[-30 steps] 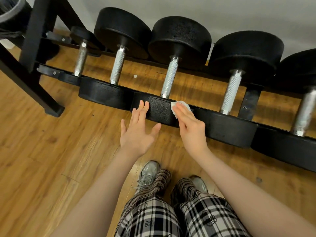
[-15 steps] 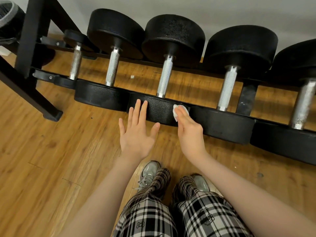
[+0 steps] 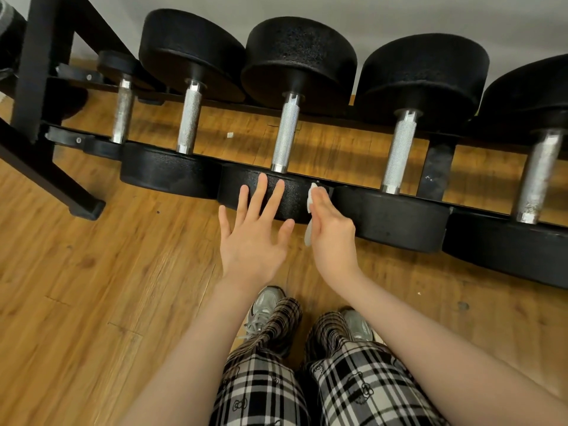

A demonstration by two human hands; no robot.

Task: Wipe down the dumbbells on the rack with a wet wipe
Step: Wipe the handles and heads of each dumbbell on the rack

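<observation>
Several black dumbbells with knurled steel handles lie side by side on a low black rack (image 3: 436, 167). The middle dumbbell (image 3: 285, 133) has its near head just in front of me. My left hand (image 3: 255, 229) lies flat with spread fingers, the fingertips touching that head's front face. My right hand (image 3: 330, 229) presses a white wet wipe (image 3: 311, 199) with straight fingers against the right end of the same head. Most of the wipe is hidden behind the hand.
The rack's black leg and foot (image 3: 83, 204) stand on the wooden floor (image 3: 92, 287) at the left. My plaid trousers (image 3: 307, 379) and grey shoes are directly below the hands. A grey wall runs behind the rack.
My right hand has slid the wipe down the right end of the middle dumbbell's near head, turning more edge-on. The left hand stays on the head's face, fingers spread wider.
</observation>
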